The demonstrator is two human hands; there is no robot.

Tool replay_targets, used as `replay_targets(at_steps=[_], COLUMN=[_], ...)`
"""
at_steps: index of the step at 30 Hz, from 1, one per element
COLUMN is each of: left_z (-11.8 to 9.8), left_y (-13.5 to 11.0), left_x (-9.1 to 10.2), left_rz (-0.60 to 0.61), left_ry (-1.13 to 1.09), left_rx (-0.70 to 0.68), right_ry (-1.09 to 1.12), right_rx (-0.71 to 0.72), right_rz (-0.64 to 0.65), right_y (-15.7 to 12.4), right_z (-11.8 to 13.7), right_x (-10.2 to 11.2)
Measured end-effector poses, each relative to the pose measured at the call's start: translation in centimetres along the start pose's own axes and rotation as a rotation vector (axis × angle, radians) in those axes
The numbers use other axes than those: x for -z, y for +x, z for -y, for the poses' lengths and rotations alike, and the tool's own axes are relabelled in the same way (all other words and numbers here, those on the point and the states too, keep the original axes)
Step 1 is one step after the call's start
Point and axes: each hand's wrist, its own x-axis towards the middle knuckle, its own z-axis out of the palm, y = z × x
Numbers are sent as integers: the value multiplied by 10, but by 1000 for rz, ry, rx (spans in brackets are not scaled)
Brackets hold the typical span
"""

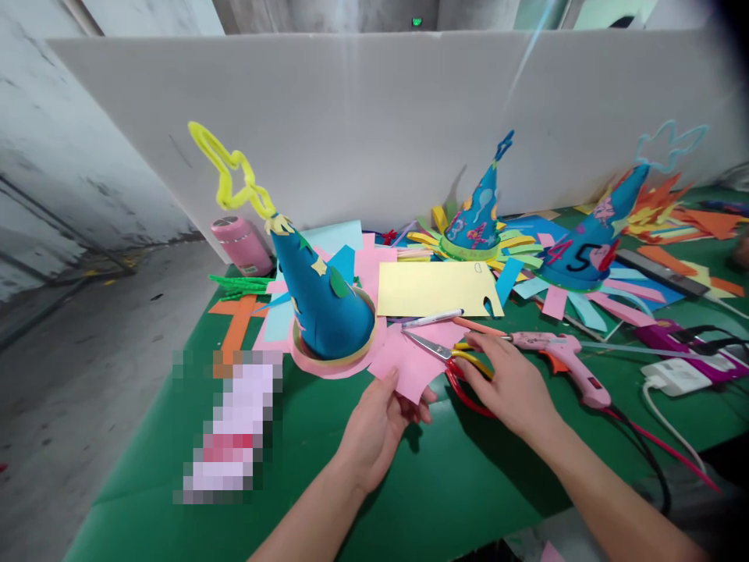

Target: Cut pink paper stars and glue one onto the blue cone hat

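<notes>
My left hand [379, 425] pinches the lower edge of a piece of pink paper [418, 380], thumb on top and fingers underneath. My right hand [510, 378] has its fingers and thumb on the red and yellow handles of a pair of scissors [430, 344]. The blades lie over the pink paper, pointing left, slightly apart. Just behind them is a white pen [433, 318]. To the left, a blue cone hat [324, 308] with a yellow pipe-cleaner shape on its tip leans on a pink brim.
A pink glue gun [570, 355] lies right of my right hand, near a power strip [696, 359] with cables. Two decorated cone hats [477, 218] stand behind, by the white partition [363, 133]. Yellow card [433, 289], a pink bottle [243, 246] and a blurred-out item [234, 425] also lie around.
</notes>
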Motion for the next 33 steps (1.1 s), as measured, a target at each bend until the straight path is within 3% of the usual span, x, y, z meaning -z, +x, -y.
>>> replay_targets(at_steps=[6, 10, 15, 19, 27, 33], left_z=[3, 2, 1, 3, 11, 13], left_y=[1, 3, 11, 14, 14, 14], left_x=[-2, 0, 12, 24, 27, 29], left_rz=[26, 21, -77, -113, -24, -51], left_ry=[43, 90, 56, 94, 272, 275], left_rx=[-13, 2, -67, -107, -76, -90], right_ry=[679, 933, 900, 837, 735, 383], right_rx=[-124, -176, -168, -119, -40, -60], right_rz=[253, 328, 256, 287, 278, 93], right_y=[2, 6, 13, 16, 17, 10], right_z=[24, 33, 30, 20, 19, 0], right_x=[-5, -16, -19, -19, -25, -13])
